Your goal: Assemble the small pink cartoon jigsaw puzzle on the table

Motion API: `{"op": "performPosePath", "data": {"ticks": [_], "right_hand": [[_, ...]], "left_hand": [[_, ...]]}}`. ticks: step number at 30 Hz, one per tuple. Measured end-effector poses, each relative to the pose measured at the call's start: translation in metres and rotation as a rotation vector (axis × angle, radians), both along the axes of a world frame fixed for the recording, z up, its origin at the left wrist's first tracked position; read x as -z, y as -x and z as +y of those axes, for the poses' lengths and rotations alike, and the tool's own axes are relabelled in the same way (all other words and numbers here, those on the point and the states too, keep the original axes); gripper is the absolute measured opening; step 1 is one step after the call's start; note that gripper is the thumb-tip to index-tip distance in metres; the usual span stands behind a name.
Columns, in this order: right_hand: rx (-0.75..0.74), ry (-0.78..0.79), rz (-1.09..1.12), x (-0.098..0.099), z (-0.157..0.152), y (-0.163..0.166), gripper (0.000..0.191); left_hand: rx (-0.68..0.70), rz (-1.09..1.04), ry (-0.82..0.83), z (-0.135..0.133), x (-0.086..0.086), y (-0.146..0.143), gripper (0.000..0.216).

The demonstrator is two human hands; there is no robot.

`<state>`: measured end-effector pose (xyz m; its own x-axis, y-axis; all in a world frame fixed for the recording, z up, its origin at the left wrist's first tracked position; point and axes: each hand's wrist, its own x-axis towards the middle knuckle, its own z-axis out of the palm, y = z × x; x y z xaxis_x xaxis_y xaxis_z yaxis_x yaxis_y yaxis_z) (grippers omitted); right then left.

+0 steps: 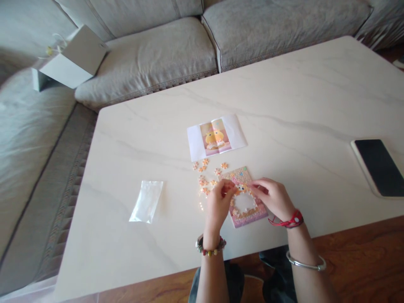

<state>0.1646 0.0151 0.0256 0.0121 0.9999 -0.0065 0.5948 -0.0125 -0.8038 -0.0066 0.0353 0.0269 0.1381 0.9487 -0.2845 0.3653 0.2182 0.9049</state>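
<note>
A small, partly assembled jigsaw puzzle (pixel 245 210) in pink and orange lies near the front edge of the white marble table (pixel 284 105), with a bare gap in its middle. My left hand (pixel 218 205) rests at the puzzle's left edge, fingers curled in a pinch over a piece I cannot make out. My right hand (pixel 275 197) lies on the puzzle's upper right part, fingers pressed together on the pieces. Several loose puzzle pieces (pixel 205 173) are scattered just left of and behind the puzzle. A folded reference picture (pixel 216 136) showing an orange figure lies further back.
An empty clear plastic bag (pixel 146 201) lies to the left. A dark phone (pixel 378 166) rests near the table's right edge. A grey sofa (pixel 164 50) runs behind and to the left, with a white box (pixel 74 57) on it. Wooden floor shows below.
</note>
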Motion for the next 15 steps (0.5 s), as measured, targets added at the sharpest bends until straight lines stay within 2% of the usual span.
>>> {"op": "performPosePath", "data": {"ticks": [4,9,15], "right_hand": [[-0.029,0.067,0.048,-0.002,-0.007,0.006,0.015],[-0.02,0.078,0.018,0.003,-0.015,0.008,0.014],[-0.128,0.11,0.019,0.003,-0.02,0.014,0.013]], "left_hand": [[-0.037,-0.02,-0.003,-0.008,-0.001,-0.005,0.006],[0.007,0.054,-0.018,-0.022,-0.001,-0.004,0.005],[0.037,0.082,-0.054,-0.031,-0.004,-0.007,0.007]]}}
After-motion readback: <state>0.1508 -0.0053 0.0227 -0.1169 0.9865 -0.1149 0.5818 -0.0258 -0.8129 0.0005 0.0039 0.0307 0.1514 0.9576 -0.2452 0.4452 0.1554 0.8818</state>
